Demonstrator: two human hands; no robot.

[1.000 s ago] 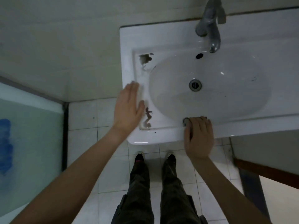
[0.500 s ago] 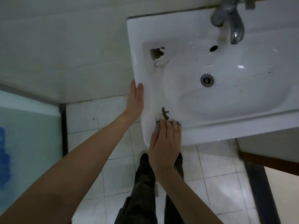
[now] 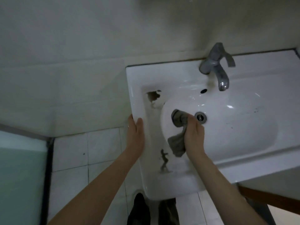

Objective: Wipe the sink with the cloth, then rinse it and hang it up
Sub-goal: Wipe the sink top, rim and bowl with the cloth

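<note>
The white sink (image 3: 243,166) fills the right half of the view, with a chipped dark patch at its back left corner and a dark stain on its front left rim. A grey cloth (image 3: 178,125) lies against the left wall of the basin, bunched under my right hand (image 3: 194,135), which grips it just left of the drain (image 3: 200,117). One end of the cloth trails toward the front rim. My left hand (image 3: 135,135) rests flat with straight fingers on the sink's left edge.
A metal tap (image 3: 216,65) stands at the back of the sink, its spout over the basin. The tiled wall runs behind and to the left. White floor tiles and my dark shoes (image 3: 140,208) show below. A frosted glass panel (image 3: 19,176) stands at far left.
My right hand has moved with the cloth from the front rim into the basin, near the drain. My left hand stays on the sink's left edge. The view has shifted left.
</note>
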